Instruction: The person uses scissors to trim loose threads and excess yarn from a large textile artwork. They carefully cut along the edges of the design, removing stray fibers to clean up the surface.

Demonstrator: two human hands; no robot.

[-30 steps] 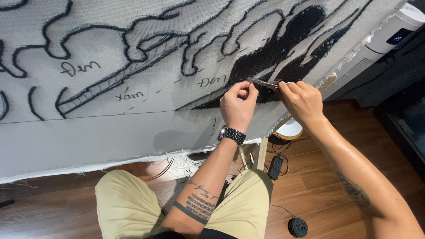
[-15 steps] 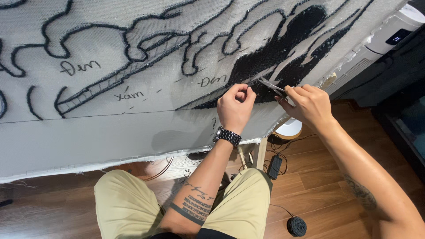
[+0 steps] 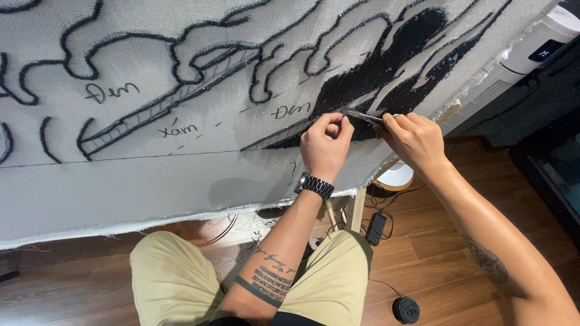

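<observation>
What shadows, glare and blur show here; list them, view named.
Head view: soft, even light; the left hand and forearm cast a blurred shadow on the grey cloth; faint sheen on the wooden floor; no strong glare; right hand and scissors reasonably sharp; wide-lens bending at edges.

One head-worn camera looks steeply down, close over the stretched grey tufting cloth (image 3: pixel 151 175), wooden floor (image 3: pixel 435 265) beneath.
</observation>
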